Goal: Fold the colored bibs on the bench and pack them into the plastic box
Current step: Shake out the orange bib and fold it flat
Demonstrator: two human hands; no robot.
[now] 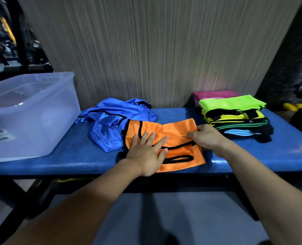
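An orange bib [175,131] with black trim lies partly folded on the blue bench [86,156], near its front edge. My left hand [146,151] presses flat on the bib's left part with fingers spread. My right hand [206,137] pinches the bib's right edge, fingers curled on the fabric. Crumpled blue bibs [114,119] lie just behind and left of the orange one. A stack of folded bibs [235,117], lime green on top with yellow, green and light blue below, sits at the right. The clear plastic box [29,119] stands at the bench's left end.
A folded pink bib [215,94] lies behind the stack against the striped wall panel [155,50]. Something yellow [293,106] sits off the bench's right end. The bench's dark frame [19,200] and grey floor are below me.
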